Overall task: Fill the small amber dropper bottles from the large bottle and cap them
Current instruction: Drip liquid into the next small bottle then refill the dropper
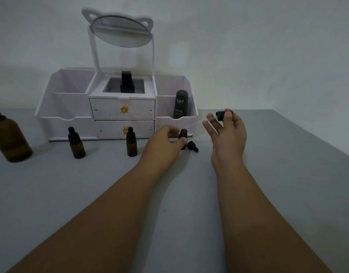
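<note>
Three small amber dropper bottles stand before the white organizer [75, 117]; my left hand [165, 140] pinches the open bottle [183, 134] at its front right corner, a loose dropper cap [193, 146] just beside it. My right hand [226, 131] grips another black cap [220, 115], I think (dim light). Light, smooth, tippy glass: I hold its body low.

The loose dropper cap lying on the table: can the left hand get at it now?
Probably not directly: the left hand holds the open small bottle, which stands between it and the cap.
</note>
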